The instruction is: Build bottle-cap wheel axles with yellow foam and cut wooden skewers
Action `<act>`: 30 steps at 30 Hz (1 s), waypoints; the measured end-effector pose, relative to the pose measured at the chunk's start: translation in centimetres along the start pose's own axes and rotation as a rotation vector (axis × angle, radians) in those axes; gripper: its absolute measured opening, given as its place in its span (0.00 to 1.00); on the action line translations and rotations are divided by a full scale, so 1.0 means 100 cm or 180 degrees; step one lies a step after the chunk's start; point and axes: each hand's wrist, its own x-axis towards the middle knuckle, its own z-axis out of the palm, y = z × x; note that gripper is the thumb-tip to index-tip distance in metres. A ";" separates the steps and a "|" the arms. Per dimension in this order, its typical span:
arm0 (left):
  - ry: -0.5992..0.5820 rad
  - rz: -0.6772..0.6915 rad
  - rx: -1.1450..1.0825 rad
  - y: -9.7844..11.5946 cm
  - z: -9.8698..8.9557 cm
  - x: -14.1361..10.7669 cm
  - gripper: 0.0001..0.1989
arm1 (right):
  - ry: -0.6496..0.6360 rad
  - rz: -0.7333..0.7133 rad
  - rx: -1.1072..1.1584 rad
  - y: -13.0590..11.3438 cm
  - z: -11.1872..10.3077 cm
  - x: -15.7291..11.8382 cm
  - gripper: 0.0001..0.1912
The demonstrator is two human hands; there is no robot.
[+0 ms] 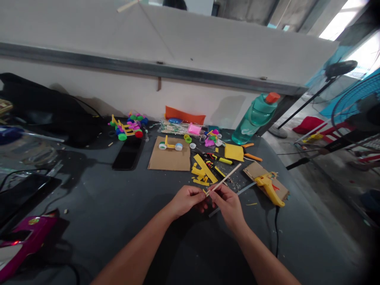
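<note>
My right hand (228, 202) is closed on a thin wooden stick (228, 174), which slants up and to the right. Close beside it, my left hand (190, 199) pinches a small yellow strip (204, 191) at the stick's lower end. Whether strip and stick touch is too small to tell. Just beyond the hands lie cut yellow pieces (208, 169) and cutting tools with yellow-black handles (222, 160). A yellow glue gun (268, 189) rests on cardboard to the right. Behind, a small yellow model with bottle-cap wheels (170, 146) sits on a cardboard sheet (169, 164).
A black phone (127, 154) and colourful wheeled models (129, 128) lie back left. A teal water bottle (252, 118) stands back right, near orange-handled scissors (252, 156). A magenta device (32, 241) is at the left. A fan (362, 103) stands beyond the table's right edge.
</note>
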 end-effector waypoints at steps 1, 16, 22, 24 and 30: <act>-0.0014 0.0008 0.0005 0.000 0.000 0.000 0.17 | -0.0004 0.0005 -0.0004 0.000 0.000 -0.001 0.08; 0.0072 0.0080 0.0126 0.002 0.000 -0.001 0.17 | 0.0062 0.0038 -0.0252 -0.001 0.000 -0.003 0.09; 0.0105 0.0052 0.0169 0.002 0.000 -0.002 0.17 | 0.0095 -0.0010 -0.0306 0.001 0.000 -0.002 0.11; 0.0160 0.0081 0.0195 0.001 -0.001 -0.001 0.17 | 0.0097 -0.0019 -0.0316 0.002 0.000 -0.003 0.11; 0.0487 0.0288 0.0318 0.002 -0.004 0.000 0.16 | 0.0172 -0.0045 -0.0370 0.004 0.000 -0.002 0.12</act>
